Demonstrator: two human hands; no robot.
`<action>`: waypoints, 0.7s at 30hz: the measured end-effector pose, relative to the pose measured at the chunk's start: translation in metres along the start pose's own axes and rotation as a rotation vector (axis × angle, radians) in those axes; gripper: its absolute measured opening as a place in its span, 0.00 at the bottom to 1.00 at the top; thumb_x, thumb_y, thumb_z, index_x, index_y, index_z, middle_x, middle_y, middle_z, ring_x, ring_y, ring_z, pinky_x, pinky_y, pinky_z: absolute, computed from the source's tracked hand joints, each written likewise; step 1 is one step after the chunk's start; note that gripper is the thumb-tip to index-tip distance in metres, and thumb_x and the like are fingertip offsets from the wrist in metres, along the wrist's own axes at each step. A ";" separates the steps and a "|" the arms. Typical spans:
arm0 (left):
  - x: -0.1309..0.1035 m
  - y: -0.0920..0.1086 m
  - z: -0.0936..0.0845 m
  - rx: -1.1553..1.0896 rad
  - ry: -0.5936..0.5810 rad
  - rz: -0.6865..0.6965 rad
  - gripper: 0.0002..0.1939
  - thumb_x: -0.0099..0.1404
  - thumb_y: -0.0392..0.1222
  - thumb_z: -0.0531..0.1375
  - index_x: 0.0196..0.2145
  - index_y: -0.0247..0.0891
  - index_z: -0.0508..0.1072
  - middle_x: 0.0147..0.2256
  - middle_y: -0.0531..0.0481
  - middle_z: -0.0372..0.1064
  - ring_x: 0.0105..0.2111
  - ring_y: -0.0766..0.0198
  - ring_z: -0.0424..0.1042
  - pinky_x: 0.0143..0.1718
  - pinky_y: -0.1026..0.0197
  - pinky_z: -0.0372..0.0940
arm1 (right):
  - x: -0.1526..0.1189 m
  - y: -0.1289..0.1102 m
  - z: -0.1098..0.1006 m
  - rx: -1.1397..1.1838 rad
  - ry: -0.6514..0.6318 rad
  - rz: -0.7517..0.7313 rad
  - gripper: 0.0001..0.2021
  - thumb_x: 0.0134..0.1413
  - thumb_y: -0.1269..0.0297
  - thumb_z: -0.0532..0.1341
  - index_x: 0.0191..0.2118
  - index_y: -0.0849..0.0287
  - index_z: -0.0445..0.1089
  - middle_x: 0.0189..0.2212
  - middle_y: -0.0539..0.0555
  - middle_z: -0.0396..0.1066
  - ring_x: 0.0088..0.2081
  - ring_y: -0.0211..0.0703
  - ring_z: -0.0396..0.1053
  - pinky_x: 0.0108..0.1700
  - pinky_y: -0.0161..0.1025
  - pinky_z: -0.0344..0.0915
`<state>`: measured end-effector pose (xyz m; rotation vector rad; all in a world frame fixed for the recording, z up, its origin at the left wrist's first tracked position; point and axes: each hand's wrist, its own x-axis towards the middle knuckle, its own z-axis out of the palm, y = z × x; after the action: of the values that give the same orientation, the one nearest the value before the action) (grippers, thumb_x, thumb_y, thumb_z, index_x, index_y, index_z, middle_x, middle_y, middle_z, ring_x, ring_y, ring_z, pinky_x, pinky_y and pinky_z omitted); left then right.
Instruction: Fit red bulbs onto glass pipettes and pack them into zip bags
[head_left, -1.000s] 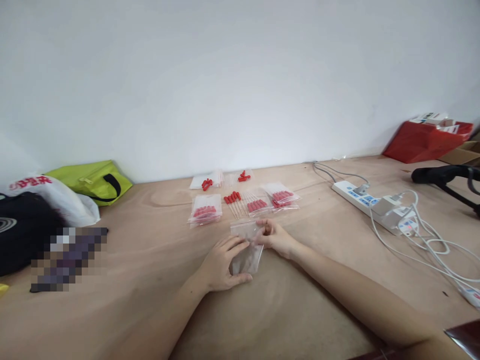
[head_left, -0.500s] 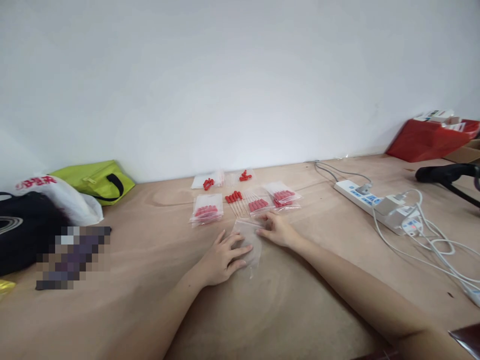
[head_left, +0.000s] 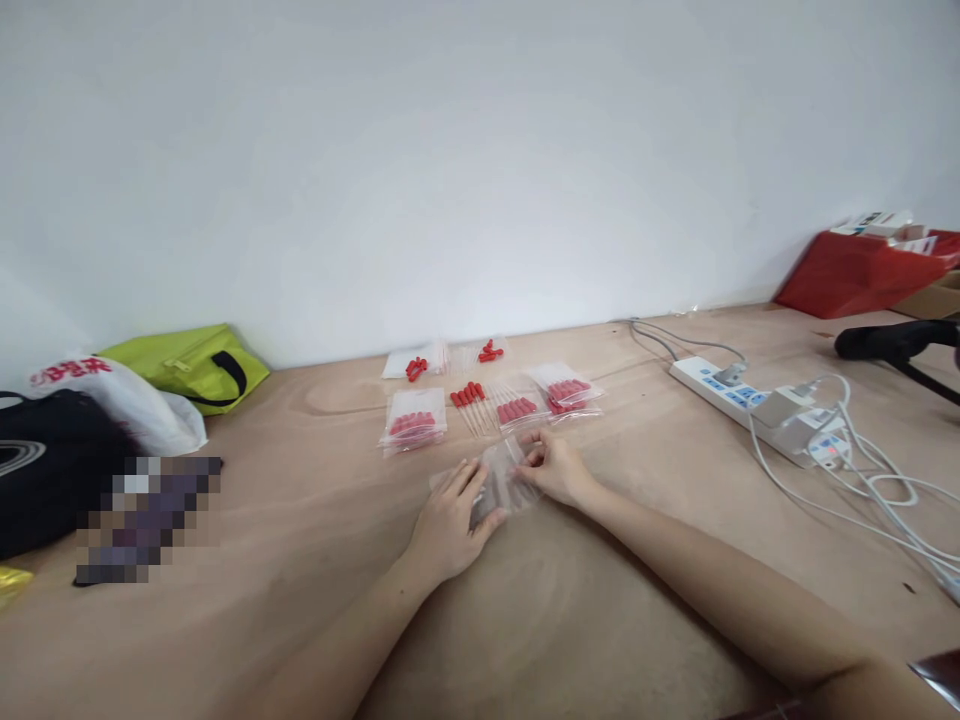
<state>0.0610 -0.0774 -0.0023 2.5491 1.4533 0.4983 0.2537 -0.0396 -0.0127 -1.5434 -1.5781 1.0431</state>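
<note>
A clear plastic bag (head_left: 499, 482) lies on the table between my two hands. My left hand (head_left: 456, 520) rests palm down on the bag's left part, its fingers extended. At the bag's right edge, my right hand (head_left: 553, 468) pinches the plastic between thumb and fingers. Just beyond are several red-tipped sticks (head_left: 469, 395) lying loose side by side. Filled bags of red-tipped sticks lie around them: one stack on the left (head_left: 412, 420), one bag in the middle (head_left: 517, 408) and another stack on the right (head_left: 568, 390).
Small bags with red pieces (head_left: 416, 368) lie near the wall. A white power strip (head_left: 709, 385) with cables is at the right, a red bag (head_left: 855, 272) behind it. Green (head_left: 187, 365), white (head_left: 161, 405) and black bags (head_left: 60, 460) stand at the left.
The clear bag has turned so that it lies more sideways. My left hand has shifted slightly on it, and my right hand has closed on its right edge.
</note>
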 end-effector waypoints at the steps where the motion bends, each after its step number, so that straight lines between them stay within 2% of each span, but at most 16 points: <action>1: 0.000 0.001 -0.001 0.011 -0.022 0.008 0.29 0.60 0.53 0.52 0.54 0.33 0.60 0.56 0.39 0.55 0.56 0.51 0.54 0.53 0.48 0.55 | 0.002 0.002 -0.001 0.051 -0.039 0.029 0.19 0.33 0.69 0.66 0.36 0.61 0.64 0.21 0.47 0.70 0.23 0.36 0.66 0.25 0.31 0.59; 4: 0.000 -0.001 -0.004 0.018 -0.062 0.018 0.29 0.60 0.53 0.52 0.55 0.33 0.58 0.57 0.39 0.53 0.57 0.51 0.52 0.54 0.47 0.54 | 0.006 0.006 -0.003 0.100 -0.172 0.084 0.12 0.31 0.66 0.67 0.25 0.62 0.65 0.18 0.48 0.68 0.20 0.34 0.63 0.22 0.31 0.57; 6: 0.001 -0.003 -0.006 0.018 -0.076 0.030 0.30 0.61 0.53 0.51 0.56 0.33 0.57 0.57 0.39 0.52 0.57 0.51 0.51 0.55 0.47 0.53 | 0.005 0.004 -0.007 0.083 -0.283 0.048 0.12 0.33 0.60 0.67 0.22 0.63 0.66 0.17 0.48 0.67 0.19 0.34 0.62 0.22 0.31 0.57; 8: 0.001 -0.005 -0.007 0.017 -0.084 0.040 0.30 0.61 0.53 0.51 0.56 0.33 0.57 0.57 0.39 0.52 0.57 0.51 0.51 0.55 0.48 0.51 | 0.002 -0.002 -0.012 0.037 -0.393 -0.096 0.14 0.37 0.55 0.65 0.23 0.63 0.69 0.19 0.49 0.68 0.21 0.35 0.63 0.24 0.32 0.58; 10: 0.000 -0.006 -0.009 0.017 -0.092 0.045 0.31 0.61 0.54 0.51 0.56 0.33 0.56 0.57 0.39 0.52 0.57 0.52 0.51 0.56 0.48 0.50 | -0.003 -0.008 -0.018 -0.079 -0.440 -0.348 0.15 0.42 0.53 0.62 0.26 0.62 0.71 0.25 0.52 0.70 0.27 0.37 0.65 0.30 0.34 0.61; 13: -0.001 -0.010 -0.010 0.022 -0.107 0.046 0.32 0.61 0.54 0.51 0.57 0.32 0.54 0.57 0.40 0.54 0.57 0.53 0.52 0.56 0.48 0.50 | -0.006 -0.011 -0.026 -0.295 -0.405 -0.730 0.14 0.52 0.56 0.56 0.27 0.61 0.72 0.35 0.55 0.71 0.38 0.41 0.65 0.42 0.39 0.60; 15: -0.001 -0.012 -0.010 0.027 -0.113 0.045 0.32 0.61 0.54 0.51 0.57 0.32 0.53 0.57 0.40 0.53 0.57 0.53 0.52 0.57 0.48 0.49 | -0.005 -0.008 -0.030 -0.396 -0.371 -0.888 0.13 0.56 0.62 0.52 0.32 0.60 0.73 0.39 0.56 0.70 0.44 0.42 0.62 0.47 0.42 0.57; 18: 0.000 -0.013 -0.010 0.037 -0.120 0.048 0.32 0.60 0.54 0.51 0.57 0.32 0.54 0.57 0.39 0.53 0.57 0.54 0.52 0.57 0.48 0.48 | -0.003 0.001 -0.031 -0.539 -0.297 -1.033 0.14 0.55 0.68 0.50 0.42 0.60 0.70 0.41 0.56 0.70 0.49 0.46 0.57 0.52 0.48 0.51; 21: 0.001 -0.012 -0.012 0.040 -0.128 0.053 0.31 0.60 0.53 0.51 0.57 0.32 0.54 0.57 0.39 0.54 0.57 0.54 0.52 0.57 0.49 0.49 | -0.002 0.008 -0.029 -0.639 -0.243 -1.074 0.15 0.56 0.68 0.50 0.46 0.53 0.68 0.39 0.54 0.72 0.48 0.46 0.58 0.50 0.48 0.50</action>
<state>0.0476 -0.0711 0.0054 2.6030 1.3692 0.3091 0.2834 -0.0392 -0.0074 -0.6317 -2.5978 0.1011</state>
